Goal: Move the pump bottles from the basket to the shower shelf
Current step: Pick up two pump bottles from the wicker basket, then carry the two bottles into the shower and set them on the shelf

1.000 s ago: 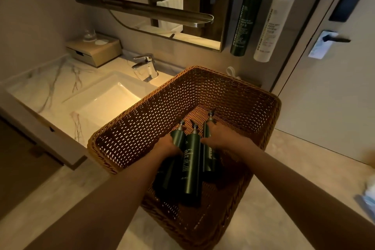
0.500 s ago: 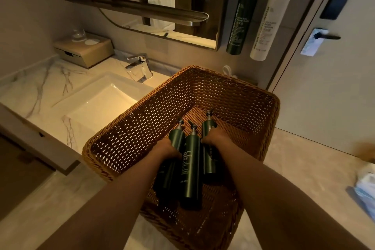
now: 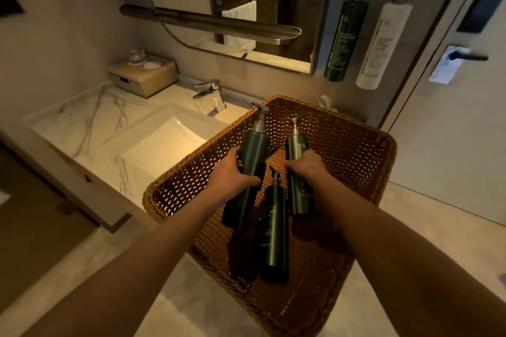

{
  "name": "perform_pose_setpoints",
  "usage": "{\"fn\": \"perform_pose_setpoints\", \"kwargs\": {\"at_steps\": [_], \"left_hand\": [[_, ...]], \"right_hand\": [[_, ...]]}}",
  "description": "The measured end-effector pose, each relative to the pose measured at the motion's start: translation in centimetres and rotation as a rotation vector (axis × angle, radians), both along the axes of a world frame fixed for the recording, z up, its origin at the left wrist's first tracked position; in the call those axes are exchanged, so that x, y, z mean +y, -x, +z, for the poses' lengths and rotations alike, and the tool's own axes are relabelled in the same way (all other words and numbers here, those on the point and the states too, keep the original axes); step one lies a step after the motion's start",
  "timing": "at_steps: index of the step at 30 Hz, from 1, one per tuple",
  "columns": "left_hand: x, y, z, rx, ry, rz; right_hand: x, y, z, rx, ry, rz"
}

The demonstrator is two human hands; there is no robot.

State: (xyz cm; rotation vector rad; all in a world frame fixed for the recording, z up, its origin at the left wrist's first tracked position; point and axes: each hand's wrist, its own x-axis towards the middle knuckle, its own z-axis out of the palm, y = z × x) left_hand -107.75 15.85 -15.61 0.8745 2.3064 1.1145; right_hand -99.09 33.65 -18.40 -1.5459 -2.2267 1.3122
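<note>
Wicker basket [image 3: 356, 145] sits just beside the sink [image 3: 164, 142], and you're mid-pickup: two of three dark green pump bottles are in hand. Your left hand [image 3: 228, 176] is wrapped closed around the left bottle [image 3: 250, 164], which is raised and tilted, its pump head up at about rim level. Your right hand [image 3: 308, 167] is closed around the right bottle [image 3: 297, 172], also off the basket floor, nozzle pointing away from you. The third bottle [image 3: 273, 227] lies flat on the weave between your forearms, untouched. My read: extraction step, roughly at the start of the task, nothing placed yet. Next move calls for lifting both bottles straight up past the rim before you swing sideways; the pump heads look like the parts most likely to snag on the wicker. The shower shelf isn't in view, so I can't tell which way you need to turn. Open room: floor to the right of the basket toward the door [image 3: 451, 145] looks free. Left is tighter, with the counter edge and tap [image 3: 209, 93] close to the basket. Two wall-mounted bottles [image 3: 345, 41] hang above the far rim, so keep the lift low.
</note>
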Motion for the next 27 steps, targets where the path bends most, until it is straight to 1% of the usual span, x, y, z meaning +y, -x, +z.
{"fn": "perform_pose_setpoints", "kwargs": {"at_steps": [3,7,11,14,17,20,24,27], "left_hand": [[-1.5,-0.2,2.5,0.038,-0.129,0.046],[-4.9,-0.2,7.0,0.044,-0.339,0.107],[-10.7,0.1,12.7,0.150,-0.482,0.191],[-17.8,0.0,16.2,0.270,-0.530,0.308],[-26.4,-0.7,17.3,0.362,-0.511,0.447],[-35.2,-2.2,16.0,0.432,-0.452,0.650],[-46.1,-6.0,11.5,0.367,-0.438,0.937],[-52.4,-9.5,7.4,0.336,-0.409,1.163]], "right_hand": [[-0.4,-0.4,5.1,0.169,-0.052,0.049],[-3.4,-1.4,11.5,0.460,-0.182,0.223],[-9.3,0.3,17.7,0.691,-0.275,0.389],[-16.4,2.6,20.5,0.810,-0.240,0.505],[-24.7,4.8,21.0,0.905,-0.136,0.675],[-33.1,6.5,19.7,0.935,-0.037,0.819],[-43.6,7.2,15.9,0.927,0.093,0.945],[-49.9,6.9,11.6,0.863,0.186,1.059]]}}
